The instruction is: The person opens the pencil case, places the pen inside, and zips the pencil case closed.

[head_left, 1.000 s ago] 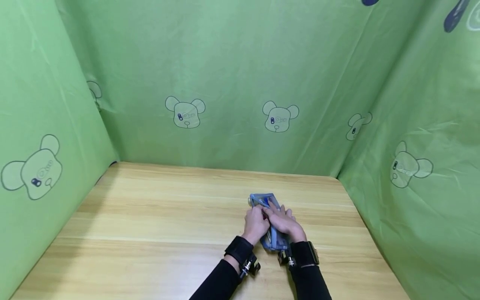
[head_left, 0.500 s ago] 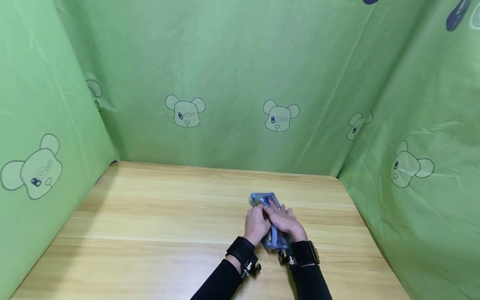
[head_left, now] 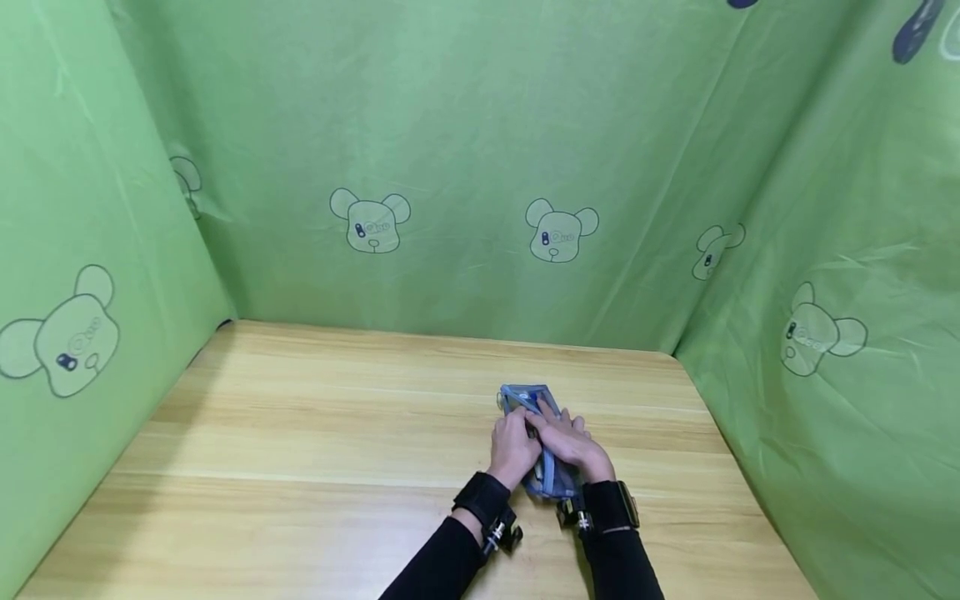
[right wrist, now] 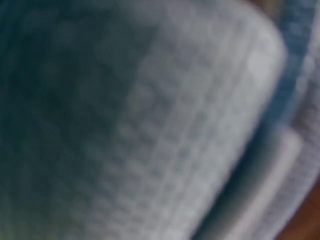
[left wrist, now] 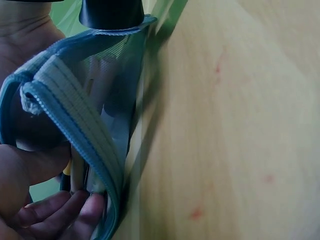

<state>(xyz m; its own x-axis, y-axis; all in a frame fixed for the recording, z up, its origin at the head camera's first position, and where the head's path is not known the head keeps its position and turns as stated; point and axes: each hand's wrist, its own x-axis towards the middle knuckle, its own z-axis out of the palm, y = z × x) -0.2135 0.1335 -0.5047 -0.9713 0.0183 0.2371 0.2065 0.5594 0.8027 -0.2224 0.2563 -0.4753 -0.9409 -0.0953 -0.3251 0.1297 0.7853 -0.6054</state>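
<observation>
A blue mesh zipper pencil case [head_left: 551, 482] lies on the table under both hands. My left hand [head_left: 513, 450] is at its zipped opening. In the left wrist view, the left fingers [left wrist: 75, 210] curl round slim pens [left wrist: 77, 170] inside the gaping zipper. My right hand [head_left: 572, 442] lies across the case from the right and holds it, its index finger reaching toward the far end; part of its grip is hidden. The right wrist view is filled by blurred pale woven trim [right wrist: 190, 100] of the case.
Pale wood-grain tabletop [head_left: 315, 433] extends around the case, mostly to its left. Green cloth walls [head_left: 465, 125] with bear-head prints enclose the table at the back and both sides. Each wrist wears a black strap with a small camera.
Both hands stay at the pencil case with almost no shift. The left hand has moved very slightly to the right.
</observation>
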